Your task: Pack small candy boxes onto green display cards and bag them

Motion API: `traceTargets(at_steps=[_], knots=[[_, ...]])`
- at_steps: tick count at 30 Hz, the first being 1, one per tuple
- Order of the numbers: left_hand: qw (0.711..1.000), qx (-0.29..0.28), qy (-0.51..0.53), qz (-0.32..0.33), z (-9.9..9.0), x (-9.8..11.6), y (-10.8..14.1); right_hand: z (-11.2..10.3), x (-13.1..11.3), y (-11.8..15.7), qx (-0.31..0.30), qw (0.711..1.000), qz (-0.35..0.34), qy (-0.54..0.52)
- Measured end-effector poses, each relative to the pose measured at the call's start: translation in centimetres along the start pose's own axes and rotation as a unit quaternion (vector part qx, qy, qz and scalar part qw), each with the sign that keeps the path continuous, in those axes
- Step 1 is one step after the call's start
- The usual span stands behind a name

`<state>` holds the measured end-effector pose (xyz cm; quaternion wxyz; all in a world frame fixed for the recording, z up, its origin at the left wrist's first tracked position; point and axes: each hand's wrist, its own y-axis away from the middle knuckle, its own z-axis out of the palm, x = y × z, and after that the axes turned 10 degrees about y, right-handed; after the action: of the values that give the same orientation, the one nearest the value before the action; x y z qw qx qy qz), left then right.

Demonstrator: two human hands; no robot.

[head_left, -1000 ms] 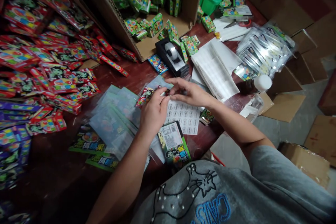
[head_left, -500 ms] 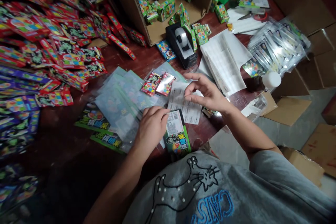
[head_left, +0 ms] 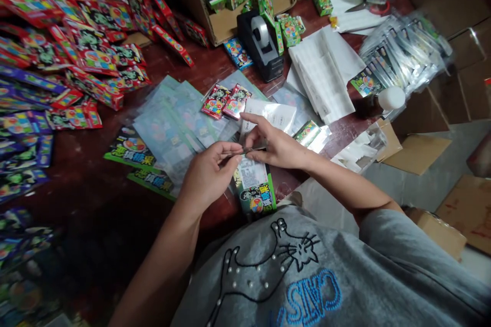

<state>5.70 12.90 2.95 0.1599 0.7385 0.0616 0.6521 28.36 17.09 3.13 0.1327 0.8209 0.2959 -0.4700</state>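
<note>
My left hand [head_left: 205, 173] is closed, thumb and fingers pinching the thin upper edge of a black-and-green printed packet [head_left: 258, 199] with a white label. Against it, my right hand [head_left: 276, 144] pinches the same edge, its index finger raised; anything small between the fingertips is hidden. The packet hangs over the table's near edge, close to my shirt. Behind my right hand lies a white sheet of round stickers [head_left: 274, 112], partly covered. Two small red boxes [head_left: 226, 101] rest beyond on overlapping clear printed bags [head_left: 169, 122].
Red boxes [head_left: 95, 46] are heaped left, with purple ones [head_left: 23, 127] nearer. A cardboard box [head_left: 215, 28] of green boxes stands at the back, behind a black tape dispenser [head_left: 264, 56]. Rightward are white sheets [head_left: 326, 71], filled clear packs [head_left: 402, 56], a white-capped bottle [head_left: 389, 98] and scissors [head_left: 368, 7].
My right hand has moved left and down to meet my left hand at the packet's top edge. The view has shifted slightly, and the sticker sheet now shows less behind my hand.
</note>
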Motion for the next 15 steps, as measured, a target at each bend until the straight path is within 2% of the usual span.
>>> traceTargets(at_steps=[3,6,9,12,14,15], knots=[[1.0,-0.001,0.019,-0.005,-0.1,0.5,0.4,0.3,-0.8,1.1,0.047,0.984,-0.027,0.167],[0.999,-0.009,0.038,-0.004,-0.3,0.8,0.7,1.0,-1.4,2.0,0.038,0.97,-0.027,0.237],[0.999,-0.018,0.042,-0.006,-0.2,0.6,0.8,1.9,-1.4,2.2,0.02,0.974,-0.002,0.228],[0.999,-0.028,0.032,0.002,-0.1,0.3,0.3,1.9,-1.1,1.9,-0.001,0.982,-0.005,0.191],[0.999,-0.025,0.028,0.005,-0.9,0.1,-0.1,1.3,-1.0,2.1,0.013,0.988,-0.021,0.154],[0.999,-0.008,0.035,0.004,-1.5,0.1,-0.2,0.8,-0.9,2.4,0.043,0.99,-0.025,0.131]])
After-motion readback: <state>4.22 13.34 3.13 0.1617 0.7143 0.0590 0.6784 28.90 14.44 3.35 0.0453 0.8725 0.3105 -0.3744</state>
